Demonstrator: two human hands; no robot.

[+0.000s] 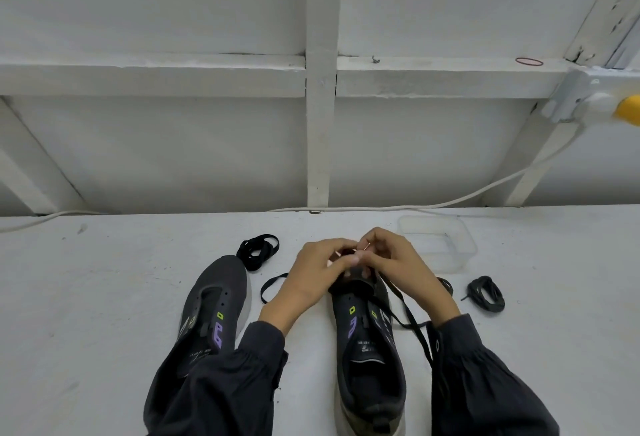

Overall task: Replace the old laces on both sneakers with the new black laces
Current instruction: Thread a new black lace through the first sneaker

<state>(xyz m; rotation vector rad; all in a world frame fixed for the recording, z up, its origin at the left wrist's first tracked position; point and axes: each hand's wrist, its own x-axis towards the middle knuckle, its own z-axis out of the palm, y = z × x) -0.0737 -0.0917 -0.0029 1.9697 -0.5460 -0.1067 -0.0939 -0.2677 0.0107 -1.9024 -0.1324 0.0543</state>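
Two dark grey sneakers stand on the white table, toes pointing away from me. The left sneaker has bare eyelets and no lace. Over the toe end of the right sneaker, my left hand and my right hand meet, both pinching the tip of a black lace. That lace runs through the lower eyelets and trails off on both sides of the shoe. A coiled black lace lies beyond the left sneaker. A bundled dark lace lies to the right.
A clear plastic container stands just behind my right hand. A white cable runs along the table's far edge by the white framed wall. A red rubber band lies on the wall ledge.
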